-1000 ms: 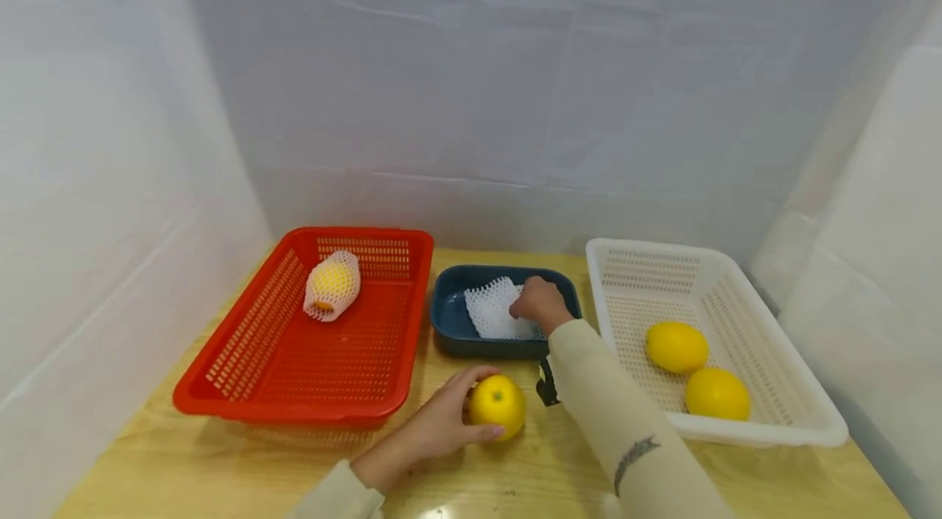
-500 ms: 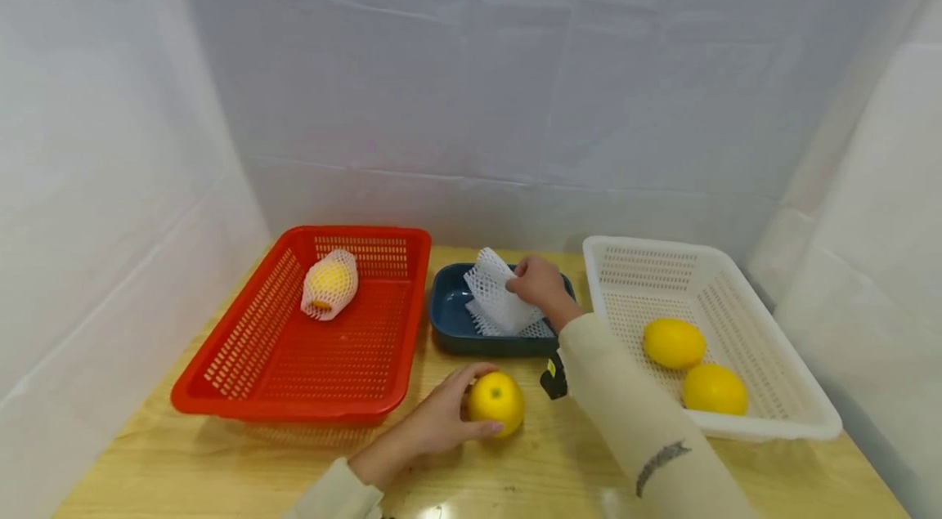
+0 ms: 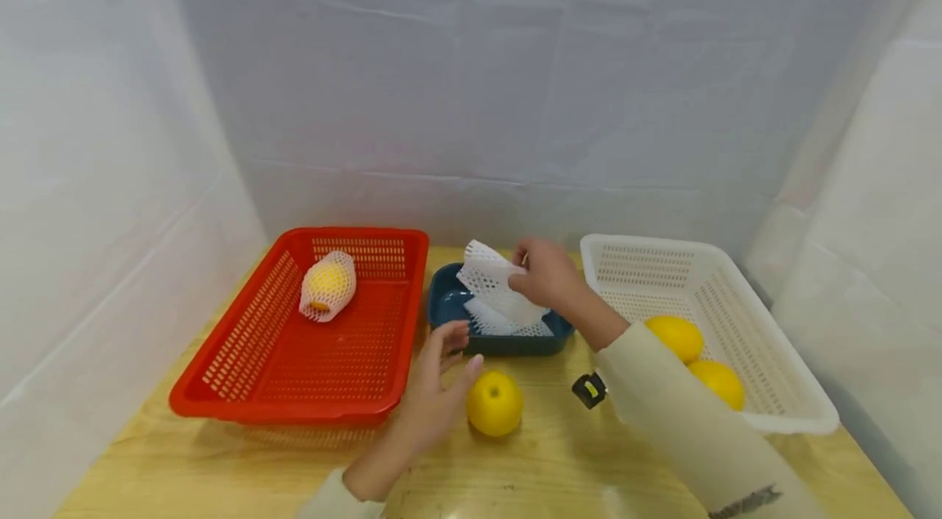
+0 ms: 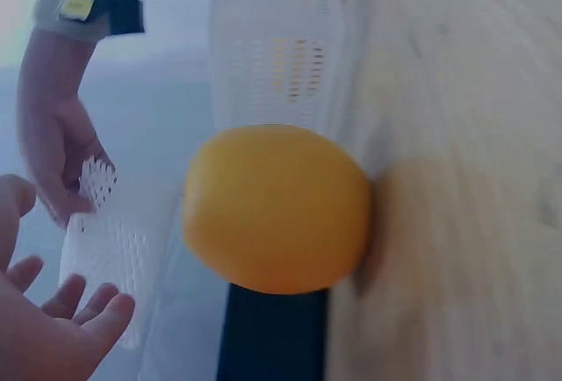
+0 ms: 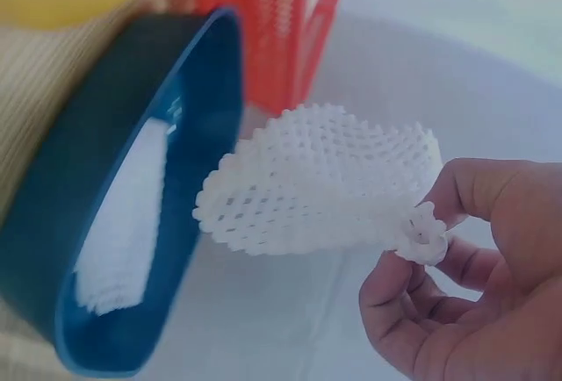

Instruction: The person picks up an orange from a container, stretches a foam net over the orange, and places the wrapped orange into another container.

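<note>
My right hand (image 3: 548,278) pinches one end of a white foam fruit net (image 5: 329,183), which hangs above the dark blue bin (image 3: 449,298). Inside that bin lies more white netting (image 5: 127,223). My left hand (image 3: 434,388) has its fingers spread and holds nothing; it is just left of a yellow, round fruit (image 3: 495,404) on the table. The left wrist view shows the same fruit (image 4: 277,210) apart from the left fingers (image 4: 110,315), with the right hand (image 4: 61,135) and the net (image 4: 123,240) beyond.
On the left stands a red basket (image 3: 324,409) with one netted yellow fruit (image 3: 329,284). A white basket (image 3: 795,421) on the right holds two yellow fruits (image 3: 675,337), partly behind the right sleeve (image 3: 684,413). White sheeting (image 3: 471,94) walls the back and sides.
My right hand has lifted a foam net out of the blue bin and drawn it up and toward me. My left hand has let go of the yellow fruit and risen off it.
</note>
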`<action>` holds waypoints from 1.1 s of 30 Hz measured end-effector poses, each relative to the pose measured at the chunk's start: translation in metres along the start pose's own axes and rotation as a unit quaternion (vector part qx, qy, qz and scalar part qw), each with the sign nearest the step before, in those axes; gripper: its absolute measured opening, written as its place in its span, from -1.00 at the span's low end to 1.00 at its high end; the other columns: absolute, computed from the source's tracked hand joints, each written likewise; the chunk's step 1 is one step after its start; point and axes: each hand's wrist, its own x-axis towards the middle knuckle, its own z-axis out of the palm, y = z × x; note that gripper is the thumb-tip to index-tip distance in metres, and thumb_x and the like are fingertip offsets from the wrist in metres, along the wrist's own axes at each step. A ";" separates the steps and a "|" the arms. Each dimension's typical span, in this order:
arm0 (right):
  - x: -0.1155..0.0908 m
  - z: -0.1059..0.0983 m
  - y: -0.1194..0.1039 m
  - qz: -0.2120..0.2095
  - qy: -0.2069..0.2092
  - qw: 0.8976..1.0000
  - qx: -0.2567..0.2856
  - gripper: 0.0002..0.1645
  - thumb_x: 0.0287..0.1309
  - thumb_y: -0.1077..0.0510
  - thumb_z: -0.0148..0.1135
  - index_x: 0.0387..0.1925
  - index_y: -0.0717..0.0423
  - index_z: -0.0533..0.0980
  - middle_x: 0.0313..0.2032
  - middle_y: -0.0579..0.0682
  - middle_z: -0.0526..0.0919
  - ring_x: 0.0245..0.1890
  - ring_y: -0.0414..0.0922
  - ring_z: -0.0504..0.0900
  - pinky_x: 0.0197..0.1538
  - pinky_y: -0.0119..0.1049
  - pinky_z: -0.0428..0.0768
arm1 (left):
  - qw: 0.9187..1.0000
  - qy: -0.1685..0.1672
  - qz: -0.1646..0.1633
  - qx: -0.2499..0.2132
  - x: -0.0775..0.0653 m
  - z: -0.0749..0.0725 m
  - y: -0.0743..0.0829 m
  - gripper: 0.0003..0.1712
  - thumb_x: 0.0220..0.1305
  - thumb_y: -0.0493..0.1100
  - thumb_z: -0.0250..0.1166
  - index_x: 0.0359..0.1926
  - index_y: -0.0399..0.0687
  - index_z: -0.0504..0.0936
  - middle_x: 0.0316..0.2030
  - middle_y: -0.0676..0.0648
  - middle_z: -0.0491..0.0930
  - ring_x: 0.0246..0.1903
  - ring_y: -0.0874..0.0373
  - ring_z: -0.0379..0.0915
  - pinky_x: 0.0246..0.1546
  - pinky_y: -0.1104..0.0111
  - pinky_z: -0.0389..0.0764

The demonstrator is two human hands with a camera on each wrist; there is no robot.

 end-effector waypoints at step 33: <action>-0.072 -0.011 -0.010 -0.015 -0.051 0.944 0.327 -0.45 0.49 -0.04 -0.14 0.38 0.09 0.25 0.30 0.18 0.36 0.30 0.13 0.30 0.27 0.10 0.35 | 0.963 0.050 -0.096 -0.248 0.029 -0.020 0.022 -0.84 0.40 -0.36 0.10 -0.03 -0.26 0.43 -0.09 -0.09 0.48 -0.06 0.11 0.46 0.04 0.35 0.56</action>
